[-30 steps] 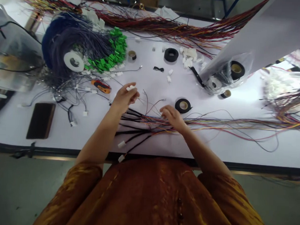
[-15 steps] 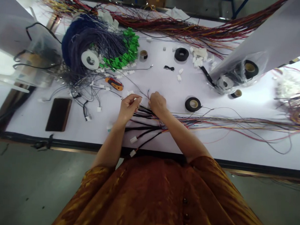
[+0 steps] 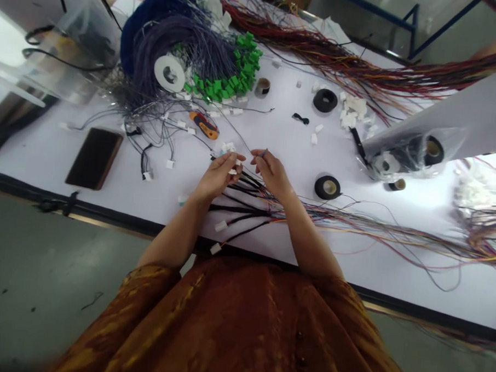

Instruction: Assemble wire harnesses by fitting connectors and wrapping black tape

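My left hand (image 3: pixel 221 175) is closed on a white connector (image 3: pixel 233 171) that shows between thumb and fingers. Close beside it, my right hand (image 3: pixel 271 170) pinches a thin wire (image 3: pixel 264 153) near its tip. Under and between the hands runs a wire harness (image 3: pixel 263 213), its black-sleeved branches fanning left and its loose coloured wires trailing right. Two of the branches end in white connectors, the upper connector (image 3: pixel 221 226) on the table and the lower connector (image 3: pixel 215 249) at the front edge.
An orange cutter knife (image 3: pixel 204 125), a phone (image 3: pixel 94 158) and a coil of blue wires (image 3: pixel 155 50) with green connectors (image 3: pixel 223 86) lie left. Black tape rolls (image 3: pixel 327 187) and scattered white connectors (image 3: pixel 354 108) are on the right. Red wire bundles (image 3: pixel 319 57) span the back.
The view has turned and shifted. My right hand has drawn back a little from the harness, and its fingers now pinch a wire. More of the white connector shows in my left hand.
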`<state>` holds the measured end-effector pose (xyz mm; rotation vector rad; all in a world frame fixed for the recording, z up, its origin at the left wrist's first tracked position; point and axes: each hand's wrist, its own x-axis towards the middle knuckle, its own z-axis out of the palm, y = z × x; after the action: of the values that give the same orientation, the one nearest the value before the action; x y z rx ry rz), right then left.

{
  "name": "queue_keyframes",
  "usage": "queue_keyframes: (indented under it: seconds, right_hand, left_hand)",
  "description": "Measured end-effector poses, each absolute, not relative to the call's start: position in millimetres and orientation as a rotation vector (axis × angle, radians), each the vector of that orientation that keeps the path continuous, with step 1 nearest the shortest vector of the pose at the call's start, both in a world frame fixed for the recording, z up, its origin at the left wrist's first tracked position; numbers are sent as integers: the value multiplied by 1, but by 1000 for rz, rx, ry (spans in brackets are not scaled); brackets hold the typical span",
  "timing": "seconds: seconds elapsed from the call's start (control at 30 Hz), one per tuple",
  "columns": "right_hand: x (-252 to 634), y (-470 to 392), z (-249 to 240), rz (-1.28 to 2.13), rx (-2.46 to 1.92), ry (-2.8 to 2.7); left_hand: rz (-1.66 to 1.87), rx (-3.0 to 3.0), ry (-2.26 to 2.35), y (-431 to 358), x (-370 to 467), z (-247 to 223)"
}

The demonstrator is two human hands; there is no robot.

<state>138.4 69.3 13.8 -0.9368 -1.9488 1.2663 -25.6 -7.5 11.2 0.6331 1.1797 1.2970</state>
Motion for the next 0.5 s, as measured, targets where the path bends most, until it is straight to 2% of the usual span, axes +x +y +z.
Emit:
queue_keyframes:
  seconds: [0.27, 0.5]
  right_hand:
    - [133, 63, 22, 986, -997, -2450]
    - [132, 58, 23, 1262, -977, -2043]
  left_hand:
    - [1327, 840, 1401, -13, -20, 21]
    - [1322, 784, 1442, -12, -19, 15]
